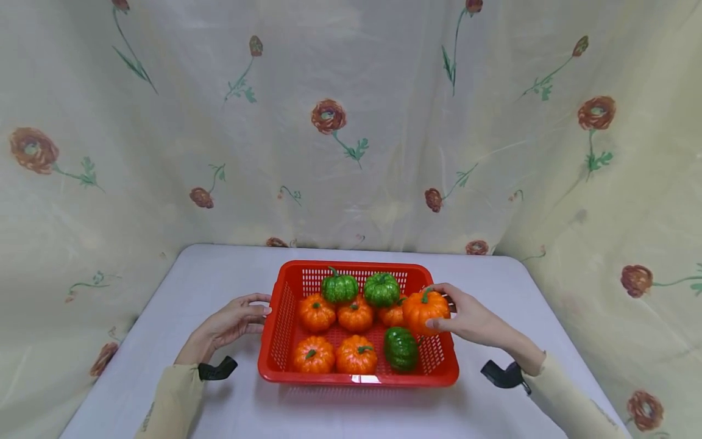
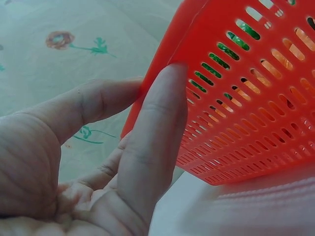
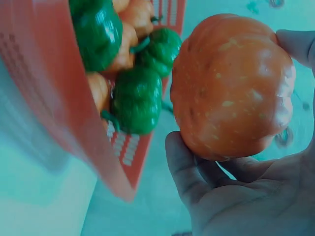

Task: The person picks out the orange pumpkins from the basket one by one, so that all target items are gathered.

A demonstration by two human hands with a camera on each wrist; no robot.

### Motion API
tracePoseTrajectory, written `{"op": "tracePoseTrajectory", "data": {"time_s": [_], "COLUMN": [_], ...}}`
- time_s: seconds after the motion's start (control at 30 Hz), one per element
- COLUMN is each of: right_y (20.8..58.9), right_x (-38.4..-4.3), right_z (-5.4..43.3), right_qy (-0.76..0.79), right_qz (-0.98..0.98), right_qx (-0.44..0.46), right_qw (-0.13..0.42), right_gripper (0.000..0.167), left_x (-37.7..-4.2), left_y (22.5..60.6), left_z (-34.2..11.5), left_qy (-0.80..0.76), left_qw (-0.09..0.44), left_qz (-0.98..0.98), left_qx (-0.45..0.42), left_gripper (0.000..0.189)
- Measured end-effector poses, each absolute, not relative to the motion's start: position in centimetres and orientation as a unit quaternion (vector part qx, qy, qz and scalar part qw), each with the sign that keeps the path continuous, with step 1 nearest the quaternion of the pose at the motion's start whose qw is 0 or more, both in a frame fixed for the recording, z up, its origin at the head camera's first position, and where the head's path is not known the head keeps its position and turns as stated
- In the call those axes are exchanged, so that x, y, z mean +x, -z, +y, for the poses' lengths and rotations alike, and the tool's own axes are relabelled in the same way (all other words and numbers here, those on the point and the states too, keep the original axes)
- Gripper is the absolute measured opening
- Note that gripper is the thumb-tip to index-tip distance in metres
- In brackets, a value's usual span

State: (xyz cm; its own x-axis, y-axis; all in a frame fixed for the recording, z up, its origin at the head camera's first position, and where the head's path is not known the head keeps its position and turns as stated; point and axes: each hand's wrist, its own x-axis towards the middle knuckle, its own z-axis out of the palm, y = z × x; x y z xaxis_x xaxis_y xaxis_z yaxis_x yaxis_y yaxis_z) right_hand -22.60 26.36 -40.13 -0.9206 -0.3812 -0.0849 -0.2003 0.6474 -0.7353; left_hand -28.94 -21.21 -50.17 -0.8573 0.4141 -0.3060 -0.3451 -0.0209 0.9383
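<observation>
Smooth skin makes me think that orange pumpkin could slip: the fingers of the right hand clasp only its sides, up at the red basket's rim nearest the worktop's right edge. A careless dip might knock the green pumpkin. The left hand's fingers touch the opposite rim; whether they grip, I can't tell. The raised one's glossy, ribbed, pale-flecked, green-stemmed.

High head view, close wrist views, shared basket
</observation>
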Motion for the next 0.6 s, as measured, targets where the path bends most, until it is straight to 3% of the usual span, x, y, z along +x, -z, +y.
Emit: {"op": "tracePoseTrajectory", "data": {"time_s": [0.27, 0.6], "right_y": [39.9, 40.8], "right_x": [-24.7, -27.3], "right_z": [29.6, 33.0], "right_qy": [0.387, 0.375], "right_qz": [0.913, 0.924], "right_qx": [-0.115, -0.050], "right_qw": [0.057, 0.048], "right_gripper": [0.067, 0.077], "left_x": [-29.1, -29.0], "left_y": [50.0, 50.4], "left_z": [-21.3, -21.2], "left_qy": [-0.715, -0.719], "left_qw": [0.264, 0.264], "left_qz": [0.647, 0.643], "left_qx": [0.026, 0.010], "left_gripper": [0.051, 0.055]}}
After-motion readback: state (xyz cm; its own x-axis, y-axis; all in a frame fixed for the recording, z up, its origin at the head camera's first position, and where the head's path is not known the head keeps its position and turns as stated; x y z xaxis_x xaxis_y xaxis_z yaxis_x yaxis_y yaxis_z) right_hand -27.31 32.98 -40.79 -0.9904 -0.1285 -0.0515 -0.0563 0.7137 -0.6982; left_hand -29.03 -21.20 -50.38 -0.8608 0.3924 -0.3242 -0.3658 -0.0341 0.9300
